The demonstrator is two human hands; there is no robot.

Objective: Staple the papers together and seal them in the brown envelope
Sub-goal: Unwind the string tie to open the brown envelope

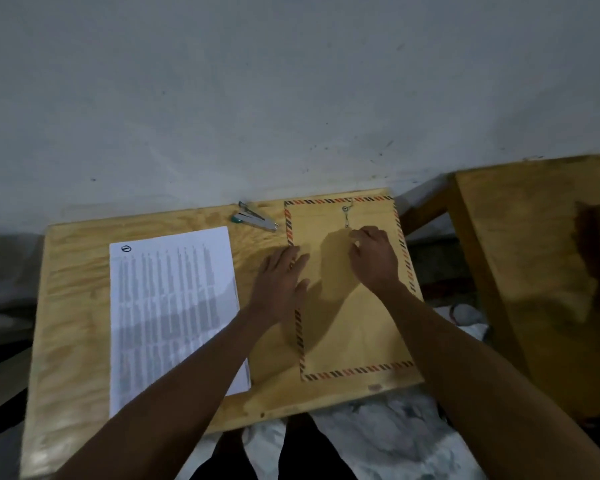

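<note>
A brown envelope point(357, 323) with a striped red and black border lies flat on the right half of the wooden table point(77, 299). My left hand point(281, 282) rests flat on the envelope's left edge, fingers spread. At the string clasp point(345, 216) near the top of the envelope, my right hand point(374, 258) pinches with its fingertips. A stack of printed white papers point(170, 313) lies on the left of the table, partly under my left forearm. A silver stapler point(255, 219) with a green end sits at the table's far edge, between the papers and the envelope.
A grey wall point(291, 98) stands right behind the table. A second wooden piece point(534, 271) stands to the right, across a narrow gap. Crumpled white sheeting point(378, 438) lies on the floor below the table's near edge.
</note>
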